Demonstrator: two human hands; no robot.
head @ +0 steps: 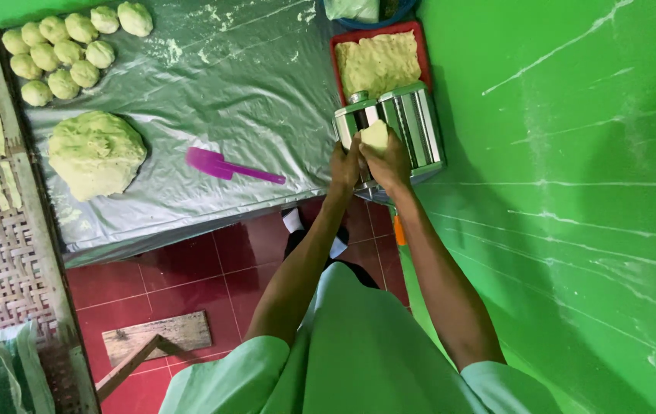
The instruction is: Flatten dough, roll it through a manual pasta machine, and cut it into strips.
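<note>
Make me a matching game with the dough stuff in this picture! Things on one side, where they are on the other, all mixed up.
Things:
1. Small dough balls
2. Purple spatula
3. Flattened dough sheet
4. Small dough lump

Places:
A. In the red tray
B. Held by both hands at the metal roller machine
C. Far left corner of the plastic sheet
D. Beside the big dough mound

Pairs: 1-C, 2-D, 3-A, 4-B

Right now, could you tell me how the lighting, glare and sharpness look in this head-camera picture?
Head view: even, soft daylight; pale glare on the plastic sheet and on the metal dough roller; a broad soft shadow falls across the green wall at right; both hands, left hand and right hand, and the dough piece are fairly sharp; edges look slightly stretched by the wide lens.
</note>
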